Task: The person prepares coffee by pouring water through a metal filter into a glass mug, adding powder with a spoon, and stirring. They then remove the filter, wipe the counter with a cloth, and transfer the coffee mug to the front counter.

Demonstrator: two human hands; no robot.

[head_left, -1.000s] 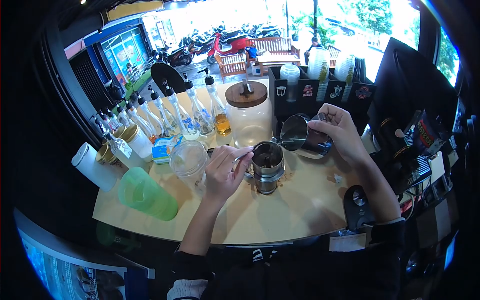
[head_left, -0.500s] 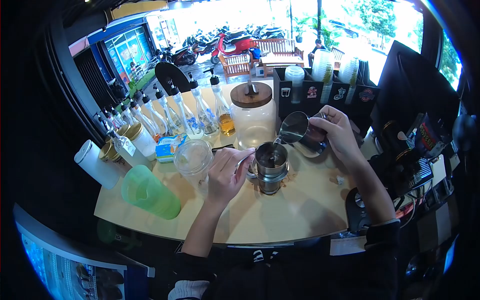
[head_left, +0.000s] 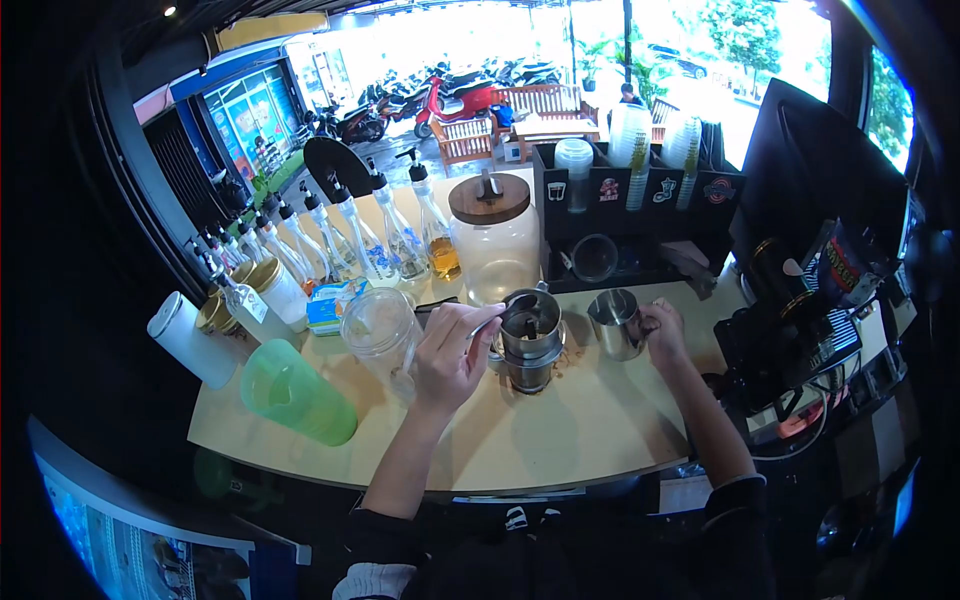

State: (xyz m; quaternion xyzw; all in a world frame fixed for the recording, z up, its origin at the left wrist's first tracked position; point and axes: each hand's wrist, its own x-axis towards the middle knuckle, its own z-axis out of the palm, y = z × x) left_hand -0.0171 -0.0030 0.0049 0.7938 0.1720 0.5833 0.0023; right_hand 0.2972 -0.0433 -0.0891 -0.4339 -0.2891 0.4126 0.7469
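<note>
My left hand (head_left: 450, 350) pinches the handle of a thin metal utensil at the left rim of a metal drip filter (head_left: 531, 325). The filter sits on top of a glass, with brown spots on the counter around its base. To the right, my right hand (head_left: 662, 332) grips the handle of a steel pitcher (head_left: 616, 325), which is upright, low over the counter or on it. A clear plastic jar (head_left: 381, 325) stands just left of my left hand. Behind the filter is a large glass jar (head_left: 494, 250) with a wooden lid.
A green pitcher (head_left: 298, 395) and a white canister (head_left: 190, 338) stand at the left of the counter (head_left: 500, 450). Pump bottles (head_left: 400, 240) line the back left. A black cup holder (head_left: 630, 220) is behind, and a dark machine (head_left: 780, 350) is at the right.
My right hand has lowered the steel pitcher from its tilt beside the filter's rim and turned it upright, to the right of the filter. My left hand stays at the rim.
</note>
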